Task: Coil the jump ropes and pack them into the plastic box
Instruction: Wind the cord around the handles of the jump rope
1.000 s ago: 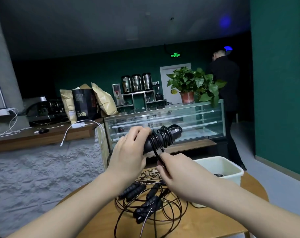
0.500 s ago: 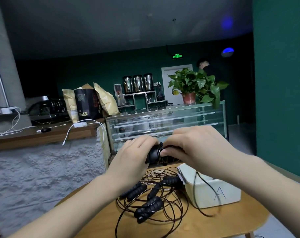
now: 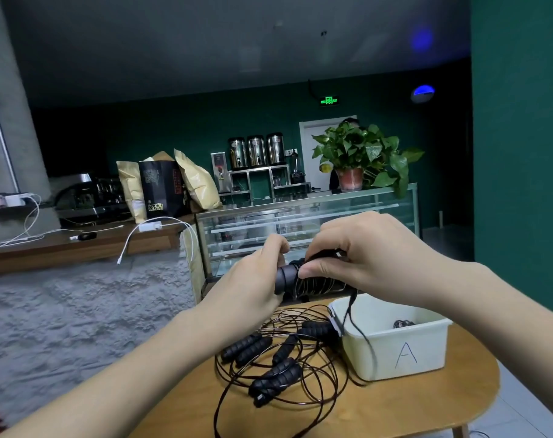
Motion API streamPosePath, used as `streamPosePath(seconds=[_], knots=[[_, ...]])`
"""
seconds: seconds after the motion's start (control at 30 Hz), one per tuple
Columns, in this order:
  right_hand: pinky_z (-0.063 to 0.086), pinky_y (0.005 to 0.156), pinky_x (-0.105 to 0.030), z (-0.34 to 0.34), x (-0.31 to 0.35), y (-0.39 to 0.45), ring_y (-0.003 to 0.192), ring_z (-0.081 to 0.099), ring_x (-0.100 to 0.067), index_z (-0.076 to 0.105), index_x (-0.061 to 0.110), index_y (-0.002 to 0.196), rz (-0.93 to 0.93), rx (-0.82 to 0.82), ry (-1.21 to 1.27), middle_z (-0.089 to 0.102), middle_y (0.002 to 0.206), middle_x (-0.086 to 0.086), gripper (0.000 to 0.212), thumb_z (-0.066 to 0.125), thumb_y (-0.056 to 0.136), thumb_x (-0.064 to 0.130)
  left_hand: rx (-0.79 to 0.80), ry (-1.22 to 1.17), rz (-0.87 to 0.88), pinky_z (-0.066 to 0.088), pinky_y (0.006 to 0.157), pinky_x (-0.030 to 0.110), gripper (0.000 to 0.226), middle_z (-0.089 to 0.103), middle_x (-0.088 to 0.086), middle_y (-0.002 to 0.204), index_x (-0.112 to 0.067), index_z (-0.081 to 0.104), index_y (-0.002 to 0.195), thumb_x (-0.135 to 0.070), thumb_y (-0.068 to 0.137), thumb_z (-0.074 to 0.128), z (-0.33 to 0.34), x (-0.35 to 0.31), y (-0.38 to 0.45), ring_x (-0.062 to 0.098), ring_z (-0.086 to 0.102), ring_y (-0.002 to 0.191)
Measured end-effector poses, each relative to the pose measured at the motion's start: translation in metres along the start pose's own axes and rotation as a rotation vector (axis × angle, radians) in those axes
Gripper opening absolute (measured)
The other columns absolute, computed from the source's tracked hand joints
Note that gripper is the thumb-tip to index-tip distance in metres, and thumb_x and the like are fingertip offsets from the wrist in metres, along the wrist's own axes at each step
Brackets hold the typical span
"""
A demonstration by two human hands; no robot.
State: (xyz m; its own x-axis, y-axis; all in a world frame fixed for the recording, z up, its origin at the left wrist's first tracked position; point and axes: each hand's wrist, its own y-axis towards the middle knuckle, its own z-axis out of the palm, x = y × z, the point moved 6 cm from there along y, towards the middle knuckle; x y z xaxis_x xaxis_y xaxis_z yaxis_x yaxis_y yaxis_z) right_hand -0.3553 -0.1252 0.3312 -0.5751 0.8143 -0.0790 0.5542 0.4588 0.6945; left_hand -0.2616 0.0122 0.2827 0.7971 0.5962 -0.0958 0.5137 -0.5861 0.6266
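I hold a black jump rope (image 3: 303, 281) in the air above the table, its thin cord wound around its handles. My left hand (image 3: 253, 279) grips the handle end. My right hand (image 3: 360, 257) closes over the wound coils, and a loose length of cord hangs from it down past the white plastic box (image 3: 395, 352), which is marked "A". Something dark lies inside the box at its far right. A tangle of several more black-handled jump ropes (image 3: 278, 365) lies on the round wooden table (image 3: 411, 406), left of the box.
Beyond the table stand a glass display case (image 3: 300, 229) with a potted plant (image 3: 360, 159) on top and a wooden counter (image 3: 79, 245) with bags and white cables. A person stands behind the plant. A green wall rises at right.
My right hand rose from pulling the cord below the handles and closed over the coils. The view shifted left, showing the box's front; the person in the background moved farther away, behind the plant.
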Motion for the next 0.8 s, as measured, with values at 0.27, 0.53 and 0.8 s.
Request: streamPosePath(seconds=[0.27, 0.53, 0.8], knots=[[0.052, 0.068, -0.038, 0.003, -0.029, 0.007, 0.077, 0.062, -0.010, 0.069, 0.040, 0.090, 0.105, 0.047, 0.069, 0.070, 0.080, 0.013, 0.040, 0.049, 0.082, 0.074, 0.104, -0.008, 0.089, 0.046, 0.062, 0.035, 0.048, 0.052, -0.013, 0.083, -0.035, 0.030, 0.114, -0.010, 0.088, 0.062, 0.005, -0.022, -0.006, 0.017, 0.055, 0.078], [0.043, 0.069, -0.030, 0.029, -0.054, 0.003, 0.068, 0.054, -0.012, 0.074, 0.025, 0.086, 0.243, 0.194, 0.586, 0.066, 0.075, -0.003, 0.016, 0.068, 0.091, 0.040, 0.132, -0.054, 0.138, 0.045, 0.070, 0.020, 0.050, 0.056, -0.019, 0.098, -0.036, 0.031, 0.119, -0.014, 0.089, 0.065, 0.006, -0.021, -0.014, 0.008, 0.057, 0.089], [0.040, 0.078, -0.030, 0.050, -0.054, 0.006, 0.079, 0.054, -0.015, 0.073, 0.010, 0.092, 0.277, 0.185, 1.003, 0.066, 0.084, -0.003, 0.014, 0.069, 0.091, 0.023, 0.140, -0.128, 0.164, 0.049, 0.062, 0.036, 0.073, 0.056, -0.009, 0.088, -0.035, 0.018, 0.129, -0.009, 0.084, 0.070, 0.007, -0.028, -0.024, 0.015, 0.058, 0.072]])
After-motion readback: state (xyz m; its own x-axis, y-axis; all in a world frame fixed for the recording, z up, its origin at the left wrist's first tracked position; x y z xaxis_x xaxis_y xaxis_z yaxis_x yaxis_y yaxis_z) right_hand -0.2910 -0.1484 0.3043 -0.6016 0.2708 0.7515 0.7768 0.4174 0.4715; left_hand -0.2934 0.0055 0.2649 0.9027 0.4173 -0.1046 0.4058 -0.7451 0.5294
